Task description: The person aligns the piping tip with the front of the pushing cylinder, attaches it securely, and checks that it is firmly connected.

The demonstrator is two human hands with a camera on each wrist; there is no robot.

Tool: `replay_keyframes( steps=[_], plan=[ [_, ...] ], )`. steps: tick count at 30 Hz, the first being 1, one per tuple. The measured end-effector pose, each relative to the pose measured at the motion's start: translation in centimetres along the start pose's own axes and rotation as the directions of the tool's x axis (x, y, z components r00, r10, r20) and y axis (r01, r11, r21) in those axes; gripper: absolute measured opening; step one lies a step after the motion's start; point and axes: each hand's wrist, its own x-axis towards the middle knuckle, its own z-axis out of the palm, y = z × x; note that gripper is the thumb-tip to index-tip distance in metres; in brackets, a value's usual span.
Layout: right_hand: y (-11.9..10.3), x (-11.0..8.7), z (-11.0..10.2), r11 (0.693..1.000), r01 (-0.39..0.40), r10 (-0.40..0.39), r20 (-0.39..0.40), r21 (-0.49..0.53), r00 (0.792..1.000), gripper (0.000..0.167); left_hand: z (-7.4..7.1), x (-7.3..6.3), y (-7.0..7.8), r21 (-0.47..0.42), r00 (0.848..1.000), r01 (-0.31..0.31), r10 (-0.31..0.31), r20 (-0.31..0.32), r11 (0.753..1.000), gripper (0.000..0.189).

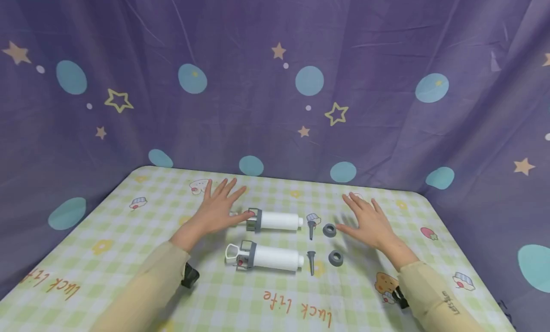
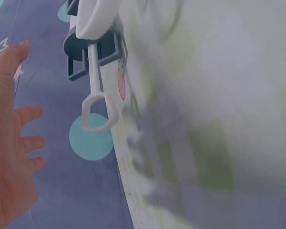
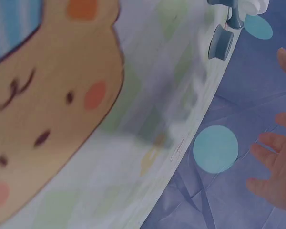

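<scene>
Two white syringe-like tubes with grey collars lie parallel on the table in the head view, the far tube (image 1: 281, 220) and the near tube (image 1: 277, 258). The near one has a white loop handle (image 2: 113, 117) at its left end. To their right lie two slim grey nozzles, the far nozzle (image 1: 311, 230) and the near nozzle (image 1: 311, 263), then two grey rings, the far ring (image 1: 328, 235) and the near ring (image 1: 335, 264). My left hand (image 1: 216, 212) spreads above the far tube's collar, its thumb overlapping it. My right hand (image 1: 371, 224), fingers extended, hovers right of the far ring. Both hold nothing.
A green-and-white checked tablecloth (image 1: 296, 298) with printed cartoons and lettering covers the table. Behind it hangs a purple curtain (image 1: 258, 112) with stars and blue dots. A dark wrist device (image 1: 190, 275) shows beneath the left sleeve, another (image 1: 400, 297) beneath the right.
</scene>
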Motion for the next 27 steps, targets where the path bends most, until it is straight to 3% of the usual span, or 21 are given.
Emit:
replay_keyframes(
  steps=[12, 19, 27],
  plan=[
    [-1.0, 1.0, 0.7, 1.000, 0.019, -0.020, 0.037, 0.022, 0.999, 0.069, 0.5, 2.3, 2.5, -0.071, 0.998, -0.053, 0.054, 0.015, 0.996, 0.070],
    [-1.6, 1.5, 1.2, 0.994, -0.014, -0.001, 0.131, 0.111, 0.991, 0.061, 1.0, 3.2, 4.6, -0.117, 0.996, -0.076, 0.081, 0.032, 0.990, 0.062],
    [-2.1, 1.8, 1.5, 0.992, -0.049, 0.022, 0.221, 0.117, 0.975, 0.057, 1.5, 4.1, 6.7, -0.196, 0.995, -0.091, 0.096, 0.016, 0.976, 0.053]
  ],
)
